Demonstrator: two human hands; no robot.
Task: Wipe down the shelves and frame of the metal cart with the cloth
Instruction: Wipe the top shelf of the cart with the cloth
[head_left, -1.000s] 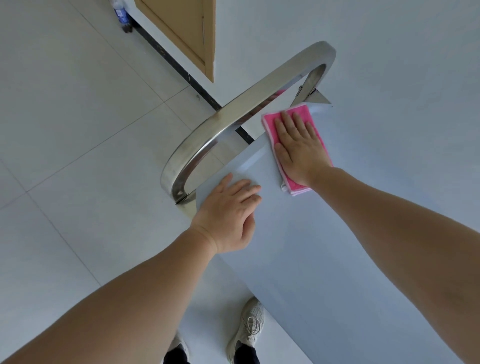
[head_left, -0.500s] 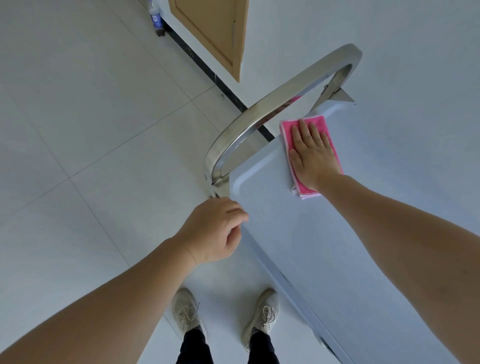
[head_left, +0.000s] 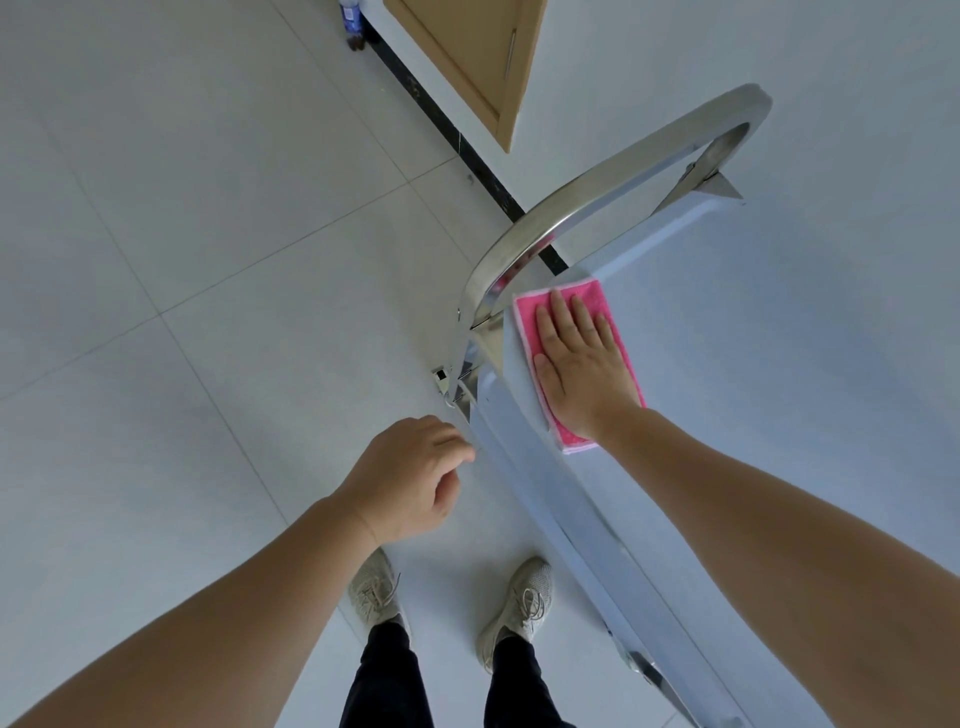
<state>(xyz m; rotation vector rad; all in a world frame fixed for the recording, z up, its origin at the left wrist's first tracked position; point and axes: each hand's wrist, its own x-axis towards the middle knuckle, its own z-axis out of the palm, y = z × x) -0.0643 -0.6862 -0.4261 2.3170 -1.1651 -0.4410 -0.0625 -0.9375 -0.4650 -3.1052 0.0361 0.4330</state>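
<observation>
The pink cloth (head_left: 577, 358) has slid from the cart shelf's (head_left: 753, 364) far corner to its near-left corner, long axis running frame top to bottom. The right hand (head_left: 584, 364) presses it flat with straight fingers. The left hand (head_left: 410, 475), loosely curled and holding nothing, has drawn back off the shelf, beside its edge below the handle (head_left: 597, 192).

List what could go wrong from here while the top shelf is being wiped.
1. The cloth sits at the near corner of the top shelf, its lower end by the edge; a stroke that way could push it off onto the floor.
2. The left hand hangs loosely curled beside the cart and may not be steadying it, so hard pressure from the right hand could shift the cart.
3. The handle stands close to the fingertips; a forward stroke could knock them.
</observation>
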